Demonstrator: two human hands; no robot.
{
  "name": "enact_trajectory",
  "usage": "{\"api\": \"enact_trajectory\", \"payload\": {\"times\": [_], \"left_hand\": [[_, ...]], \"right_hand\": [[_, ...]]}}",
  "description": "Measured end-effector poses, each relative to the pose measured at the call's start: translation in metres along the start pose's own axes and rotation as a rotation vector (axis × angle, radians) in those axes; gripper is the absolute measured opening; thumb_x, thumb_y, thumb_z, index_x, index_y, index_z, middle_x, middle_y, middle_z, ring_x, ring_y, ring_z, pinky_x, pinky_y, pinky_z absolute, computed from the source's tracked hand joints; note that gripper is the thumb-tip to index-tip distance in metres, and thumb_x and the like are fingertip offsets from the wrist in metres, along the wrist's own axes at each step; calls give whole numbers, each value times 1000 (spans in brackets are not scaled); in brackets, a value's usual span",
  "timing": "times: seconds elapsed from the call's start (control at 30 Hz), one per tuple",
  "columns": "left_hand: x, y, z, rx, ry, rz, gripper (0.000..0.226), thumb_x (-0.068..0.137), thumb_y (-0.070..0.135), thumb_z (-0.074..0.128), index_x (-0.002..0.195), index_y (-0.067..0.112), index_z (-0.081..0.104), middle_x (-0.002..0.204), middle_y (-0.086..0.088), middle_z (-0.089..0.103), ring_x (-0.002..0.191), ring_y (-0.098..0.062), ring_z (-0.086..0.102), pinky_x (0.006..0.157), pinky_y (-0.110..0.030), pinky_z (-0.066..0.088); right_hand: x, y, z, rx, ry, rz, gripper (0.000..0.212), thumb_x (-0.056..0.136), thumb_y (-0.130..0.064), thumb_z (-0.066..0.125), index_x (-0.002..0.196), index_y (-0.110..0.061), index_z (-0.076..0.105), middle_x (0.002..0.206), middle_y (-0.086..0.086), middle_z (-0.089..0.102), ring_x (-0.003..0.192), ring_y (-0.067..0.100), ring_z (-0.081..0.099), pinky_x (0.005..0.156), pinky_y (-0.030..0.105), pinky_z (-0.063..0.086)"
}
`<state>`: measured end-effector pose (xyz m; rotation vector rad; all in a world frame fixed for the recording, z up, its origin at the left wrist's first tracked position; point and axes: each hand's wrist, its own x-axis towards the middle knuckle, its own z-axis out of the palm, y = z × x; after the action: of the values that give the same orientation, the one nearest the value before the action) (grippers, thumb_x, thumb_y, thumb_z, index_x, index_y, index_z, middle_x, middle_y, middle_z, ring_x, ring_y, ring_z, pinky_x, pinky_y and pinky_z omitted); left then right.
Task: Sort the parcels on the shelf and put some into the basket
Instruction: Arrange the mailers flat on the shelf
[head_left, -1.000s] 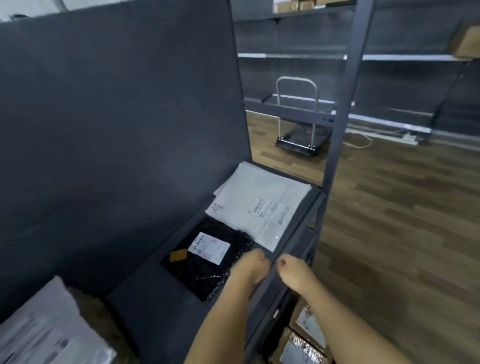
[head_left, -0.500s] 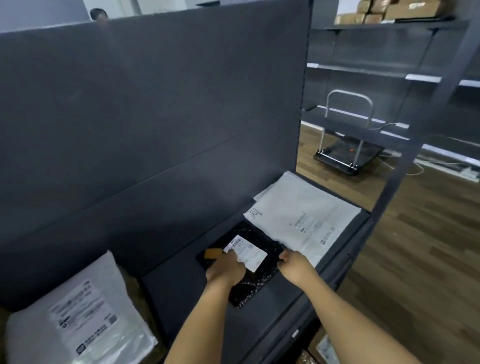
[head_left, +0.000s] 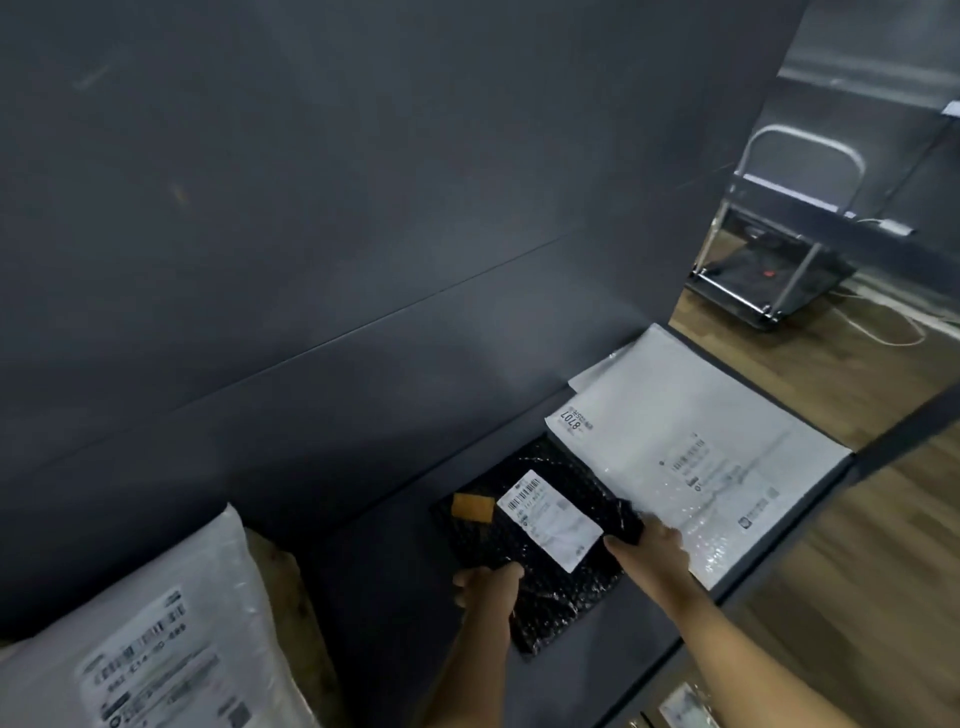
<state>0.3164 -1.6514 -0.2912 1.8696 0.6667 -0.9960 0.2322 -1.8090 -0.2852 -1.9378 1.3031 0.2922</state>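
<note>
A black bubble-wrap parcel (head_left: 545, 582) with a white label and an orange sticker lies on the dark shelf (head_left: 384, 597). My left hand (head_left: 485, 584) grips its near left edge. My right hand (head_left: 649, 545) holds its right corner, where the parcel tucks under flat white mailers (head_left: 691, 447) stacked at the shelf's right end. A bulky white plastic parcel (head_left: 150, 639) with a label stands at the left. No basket is in view.
The shelf's dark back panel (head_left: 363, 208) rises just behind the parcels. A shelf post (head_left: 904, 431) stands at the right front corner. Beyond it is wooden floor with a platform trolley (head_left: 769, 275). Labelled parcels (head_left: 685, 709) show below the shelf edge.
My view swung left and closer. Both hands moved from the shelf's front edge onto the black parcel, the left to its near edge, the right to its right corner.
</note>
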Motion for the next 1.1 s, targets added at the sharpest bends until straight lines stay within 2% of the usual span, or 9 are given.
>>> {"api": "enact_trajectory", "payload": {"times": [0.13,0.23,0.33,0.5,0.63,0.7,0.87,1.0,1.1], "left_hand": [[11,2,-23,-179,10,68,49,87,-3,56,135,-6,44,131,-28,51,114,-41,54,93,-44,47],[3,10,-41,-277,20,176,44,84,-5,55,127,-1,54,115,-25,60,92,-33,56,75,-35,44],[-15,21,-53,-320,-20,307,35,82,-6,53,115,4,59,91,-16,63,79,-28,56,64,-28,41],[-52,29,-73,-478,-53,477,33,82,-14,44,100,11,58,75,-11,60,64,-24,54,54,-24,42],[-83,18,-80,-612,-159,659,46,81,-19,38,102,14,63,84,-6,71,78,-23,63,70,-34,48],[-100,10,-80,-614,-189,731,49,80,-18,38,103,16,65,91,-3,74,85,-21,66,74,-35,51],[-138,1,-86,-579,-198,763,47,80,-14,41,99,22,66,90,2,76,89,-20,67,71,-33,51],[-163,-7,-98,-474,-125,794,36,86,-3,49,103,26,62,98,1,71,94,-21,65,71,-33,52],[-175,-11,-109,-408,-29,853,29,91,3,51,104,29,52,101,5,64,91,-14,61,67,-26,49]], "right_hand": [[1,7,0,107,-131,52,62,88,-41,57,138,-7,42,137,19,44,125,37,44,106,42,36],[-7,13,-2,292,-186,15,57,86,-26,61,139,-14,44,130,11,55,122,33,50,104,41,40],[-22,8,-12,549,-223,-79,36,87,-7,59,121,-16,53,107,7,65,101,25,61,89,37,46],[-55,-5,-47,652,-244,-361,32,81,7,63,104,-15,57,103,11,68,98,27,63,93,46,48],[-79,-2,-71,663,-234,-522,40,79,11,65,101,-22,62,97,-2,72,88,10,68,76,23,55],[-90,4,-81,626,-240,-579,41,80,7,67,103,-27,62,98,-9,73,91,6,68,75,19,53],[-105,8,-98,602,-189,-646,43,83,0,67,102,-37,60,104,-16,69,103,6,62,89,31,50],[-113,6,-101,578,-221,-693,49,83,-2,68,120,-32,56,118,-9,65,113,11,58,101,40,45],[-115,-3,-94,583,-264,-684,49,83,-1,67,121,-29,55,117,-4,66,110,17,61,102,45,45]]}}
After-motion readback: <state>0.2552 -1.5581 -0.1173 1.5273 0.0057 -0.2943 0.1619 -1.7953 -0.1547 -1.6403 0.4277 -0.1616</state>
